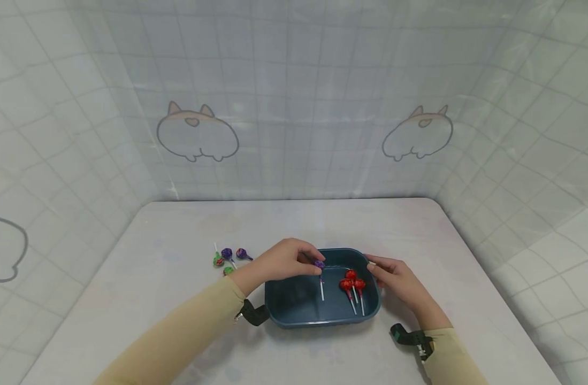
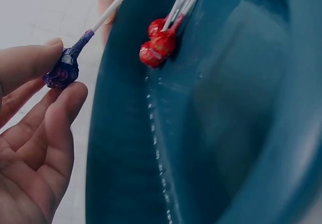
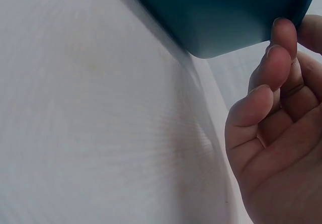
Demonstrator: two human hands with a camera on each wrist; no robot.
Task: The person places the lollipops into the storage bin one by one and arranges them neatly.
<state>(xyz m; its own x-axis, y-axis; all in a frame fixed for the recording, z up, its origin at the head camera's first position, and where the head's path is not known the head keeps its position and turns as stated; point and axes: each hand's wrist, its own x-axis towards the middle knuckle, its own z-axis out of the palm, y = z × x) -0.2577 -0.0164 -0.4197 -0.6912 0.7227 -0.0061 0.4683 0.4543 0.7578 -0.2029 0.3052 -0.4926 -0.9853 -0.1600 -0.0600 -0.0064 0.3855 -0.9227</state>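
Observation:
My left hand (image 1: 288,259) pinches a purple-wrapped lollipop (image 2: 63,69) by its candy head between thumb and fingers. In the head view this lollipop hangs over the middle of a dark blue-green rectangular tub (image 1: 318,323), its white stick pointing down. Three red lollipops (image 1: 352,284) lie together inside the tub at its right side. At the tub's right end my right hand (image 1: 396,277) grips the rim, thumb on top and fingers against the outer wall. The right wrist view shows those fingers (image 3: 284,38) touching the tub's corner.
Left of the tub, partly beside my left forearm, lie two purple lollipops (image 1: 227,254) and two green ones (image 1: 219,260) on the white table (image 1: 178,299). White grid-patterned sheets (image 1: 294,107) rise behind the table and on both sides.

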